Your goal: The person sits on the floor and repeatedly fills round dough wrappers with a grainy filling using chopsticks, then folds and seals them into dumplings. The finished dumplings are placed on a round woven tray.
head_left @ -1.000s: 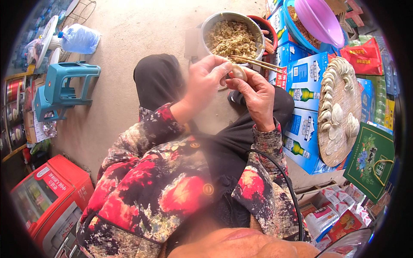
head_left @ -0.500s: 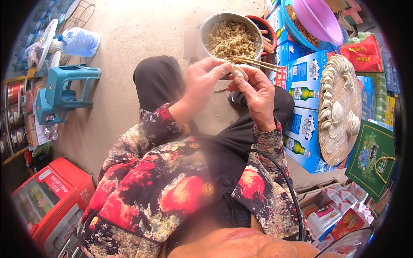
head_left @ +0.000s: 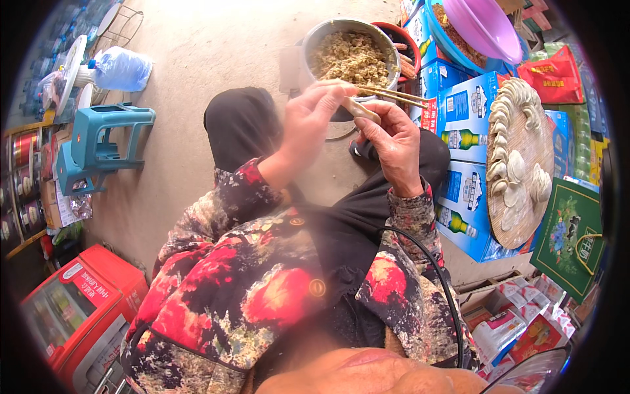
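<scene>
Between my hands is a pale dumpling (head_left: pixel 361 110), folded into a half-moon. My left hand (head_left: pixel 307 121) is closed, its thumb and fingers pinching the dumpling's left end. My right hand (head_left: pixel 395 139) grips the other end between thumb and curled fingers. Just beyond them stands a metal pot (head_left: pixel 306 58) of chopped filling (head_left: pixel 351 56), with a pair of chopsticks (head_left: pixel 403 98) lying across its near right side. To my right, a round wooden board (head_left: pixel 535 141) carries a curved row of finished dumplings (head_left: pixel 497 134) and several flat dough wrappers (head_left: pixel 516 167).
Blue beer cartons (head_left: pixel 462 108) support the board. Behind it sit a blue basin (head_left: pixel 438 20) and a purple basin (head_left: pixel 482 26); a red bowl (head_left: pixel 415 49) touches the pot. Blue stools (head_left: pixel 108 134) and a red cooler (head_left: pixel 98 282) stand left. A black cable (head_left: pixel 441 282) crosses my right sleeve.
The dumpling has turned to lie more slantwise and looks longer and flatter between my fingers. My left hand has shifted slightly along its edge. My right hand stays nearly in place.
</scene>
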`<state>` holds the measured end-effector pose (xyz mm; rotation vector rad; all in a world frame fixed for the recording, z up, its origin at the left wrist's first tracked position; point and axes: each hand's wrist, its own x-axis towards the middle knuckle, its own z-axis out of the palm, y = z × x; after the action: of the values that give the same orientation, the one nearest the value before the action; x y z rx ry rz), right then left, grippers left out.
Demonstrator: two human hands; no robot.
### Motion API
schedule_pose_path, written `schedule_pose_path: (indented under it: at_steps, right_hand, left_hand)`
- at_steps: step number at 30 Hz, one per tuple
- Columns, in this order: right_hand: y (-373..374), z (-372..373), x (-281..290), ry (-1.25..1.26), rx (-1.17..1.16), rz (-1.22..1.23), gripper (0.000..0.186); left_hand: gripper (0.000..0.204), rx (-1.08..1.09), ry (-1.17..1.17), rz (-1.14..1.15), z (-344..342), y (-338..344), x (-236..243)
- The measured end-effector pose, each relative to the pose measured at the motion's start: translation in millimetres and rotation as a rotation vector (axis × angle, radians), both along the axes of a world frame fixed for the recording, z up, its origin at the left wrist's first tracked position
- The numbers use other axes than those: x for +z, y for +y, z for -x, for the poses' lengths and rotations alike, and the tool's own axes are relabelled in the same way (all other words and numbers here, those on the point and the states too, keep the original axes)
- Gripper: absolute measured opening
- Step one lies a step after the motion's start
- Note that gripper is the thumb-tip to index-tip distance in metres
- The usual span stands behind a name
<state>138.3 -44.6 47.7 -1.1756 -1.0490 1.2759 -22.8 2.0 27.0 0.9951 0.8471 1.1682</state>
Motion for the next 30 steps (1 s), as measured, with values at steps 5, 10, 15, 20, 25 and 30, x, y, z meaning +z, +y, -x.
schedule_pose_path:
  at_steps: [5, 10, 15, 20, 25, 30]
  right_hand:
    - [0.6, -1.3, -1.9, -0.033, 0.018, -0.033, 0.024]
    - [0.9, -0.7, 2.3, -0.013, 0.021, -0.006, 0.021]
    - [0.5, -0.3, 0.0, -0.008, 0.015, 0.011, 0.021]
    - [2.0, -0.1, -2.2, 0.097, 0.032, 0.046, 0.021]
    - [2.1, -0.3, -4.3, 0.096, 0.029, 0.050, 0.018]
    - [3.7, 6.4, -12.9, 0.046, -0.008, -0.091, 0.023]
  left_hand:
    - [0.011, -0.088, 0.327, -0.377, 6.6, 7.6, -1.4]
    - [0.009, 0.014, 0.261, -0.244, 1.6, 0.4, -1.2]
    - [0.006, 0.037, 0.290, -0.339, -1.2, 1.7, 7.2]
    - [0.010, 0.052, 0.367, -0.365, 0.4, -1.7, 2.5]
    - [0.007, 0.070, 0.363, -0.414, -3.6, -2.3, 8.5]
    - [0.008, 0.045, 0.280, -0.250, -3.9, -4.9, 2.1]
